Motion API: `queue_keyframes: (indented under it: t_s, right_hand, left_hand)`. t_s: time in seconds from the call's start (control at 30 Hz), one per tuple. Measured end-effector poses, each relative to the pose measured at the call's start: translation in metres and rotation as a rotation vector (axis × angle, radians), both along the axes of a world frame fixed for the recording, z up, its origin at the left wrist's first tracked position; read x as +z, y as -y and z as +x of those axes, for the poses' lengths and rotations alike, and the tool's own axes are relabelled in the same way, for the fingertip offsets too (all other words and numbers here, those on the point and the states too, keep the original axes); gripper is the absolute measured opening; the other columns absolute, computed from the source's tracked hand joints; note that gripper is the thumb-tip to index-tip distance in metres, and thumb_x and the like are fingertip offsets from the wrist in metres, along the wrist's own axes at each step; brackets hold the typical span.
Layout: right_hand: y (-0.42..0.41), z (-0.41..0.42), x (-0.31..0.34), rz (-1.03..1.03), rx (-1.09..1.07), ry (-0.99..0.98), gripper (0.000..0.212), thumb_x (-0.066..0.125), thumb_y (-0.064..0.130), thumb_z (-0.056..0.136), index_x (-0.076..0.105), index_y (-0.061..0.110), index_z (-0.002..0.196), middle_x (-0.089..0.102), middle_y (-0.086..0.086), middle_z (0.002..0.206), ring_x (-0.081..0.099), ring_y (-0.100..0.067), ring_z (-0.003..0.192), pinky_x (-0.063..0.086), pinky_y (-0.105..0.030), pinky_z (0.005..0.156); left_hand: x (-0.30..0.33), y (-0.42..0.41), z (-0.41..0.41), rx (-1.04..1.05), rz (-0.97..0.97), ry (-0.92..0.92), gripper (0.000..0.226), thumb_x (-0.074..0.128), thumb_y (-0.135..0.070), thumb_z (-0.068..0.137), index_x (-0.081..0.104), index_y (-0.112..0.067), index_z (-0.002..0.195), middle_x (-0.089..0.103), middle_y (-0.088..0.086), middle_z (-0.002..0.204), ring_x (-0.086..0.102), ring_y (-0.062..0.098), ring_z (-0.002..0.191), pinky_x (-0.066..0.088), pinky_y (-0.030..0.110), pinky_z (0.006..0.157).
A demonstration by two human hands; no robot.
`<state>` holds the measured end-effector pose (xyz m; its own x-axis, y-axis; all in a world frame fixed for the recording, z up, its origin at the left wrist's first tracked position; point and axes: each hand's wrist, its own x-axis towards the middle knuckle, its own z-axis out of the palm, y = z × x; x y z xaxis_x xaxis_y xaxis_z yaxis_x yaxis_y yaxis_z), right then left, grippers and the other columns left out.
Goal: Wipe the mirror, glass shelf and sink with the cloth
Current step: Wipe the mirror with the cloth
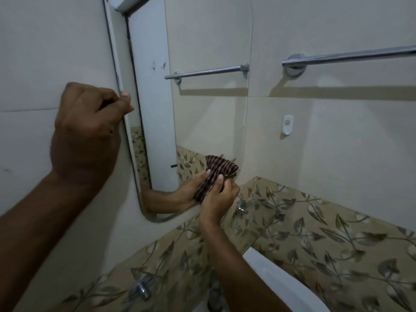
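The mirror (202, 120) hangs on the tiled wall, rounded at its corners. My left hand (87, 131) grips its left edge, fingers curled around the rim. My right hand (219, 199) presses a dark striped cloth (216, 174) against the mirror's lower right part; the hand and cloth are reflected in the glass. The glass shelf (258, 224) runs below the mirror, nearly see-through over the leaf-pattern tiles. A white sink (281, 282) rim shows at the bottom.
A chrome towel bar (349, 56) is fixed to the wall at the right, and its reflection appears in the mirror. A small white wall hook (287, 124) sits below it. Chrome shelf brackets (141, 289) stick out from the leaf-pattern tile band.
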<state>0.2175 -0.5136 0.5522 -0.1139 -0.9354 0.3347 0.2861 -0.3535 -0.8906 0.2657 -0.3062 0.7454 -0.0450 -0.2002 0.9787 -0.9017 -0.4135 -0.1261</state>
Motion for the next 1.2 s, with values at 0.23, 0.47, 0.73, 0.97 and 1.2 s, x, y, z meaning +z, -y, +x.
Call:
queue_keyframes:
  t_s: [0.23,0.47,0.73,0.97,1.2]
  right_hand:
    - [-0.118,-0.002,-0.007,-0.373,0.186,0.060,0.027,0.055,0.016,0.097,0.060,0.004,0.121,0.043,0.016,0.121,0.048,0.005,0.111,0.045,-0.013,0.093]
    - [-0.159,-0.018,-0.030,-0.726,0.265,-0.195,0.044,0.038,0.025,0.104,0.038,0.018,0.148,0.046,-0.010,0.118,0.047,-0.011,0.107,0.044,-0.019,0.095]
    - [-0.104,-0.049,-0.028,-0.522,0.424,-0.312,0.033,0.043,0.024,0.101,0.050,0.021,0.133,0.048,0.015,0.111,0.047,0.010,0.096,0.047,-0.021,0.090]
    - [-0.045,-0.081,-0.020,-0.361,0.430,-0.512,0.016,0.046,0.013,0.097,0.053,0.001,0.106,0.045,0.002,0.100,0.043,0.000,0.084,0.037,-0.013,0.073]
    - [-0.048,-0.092,-0.058,-0.433,0.631,-1.199,0.022,0.055,0.013,0.093,0.069,-0.002,0.100,0.057,-0.020,0.113,0.058,-0.032,0.101,0.045,-0.030,0.088]
  left_hand:
    - [-0.001,-0.001,-0.018,0.088,-0.074,0.188,0.029,0.053,-0.012,0.101,0.074,0.003,0.090,0.067,0.019,0.083,0.059,0.036,0.080,0.042,0.034,0.071]
    - [-0.003,-0.002,-0.015,0.113,-0.066,0.195,0.026,0.054,-0.012,0.101,0.073,0.003,0.091,0.067,0.018,0.082,0.059,0.036,0.081,0.044,0.031,0.070]
    - [-0.007,-0.009,-0.029,0.084,0.017,0.032,0.028,0.050,-0.016,0.103,0.071,0.002,0.097,0.064,0.019,0.094,0.055,0.036,0.094,0.041,0.027,0.075]
    - [-0.049,-0.029,-0.048,0.080,0.110,-0.186,0.020,0.065,-0.012,0.091,0.072,-0.005,0.109,0.061,0.017,0.107,0.052,0.032,0.103,0.040,0.021,0.086]
    - [-0.181,-0.076,-0.083,-0.038,0.217,-0.668,0.022,0.072,-0.014,0.086,0.075,-0.022,0.107,0.066,-0.001,0.097,0.058,0.015,0.092,0.041,0.018,0.085]
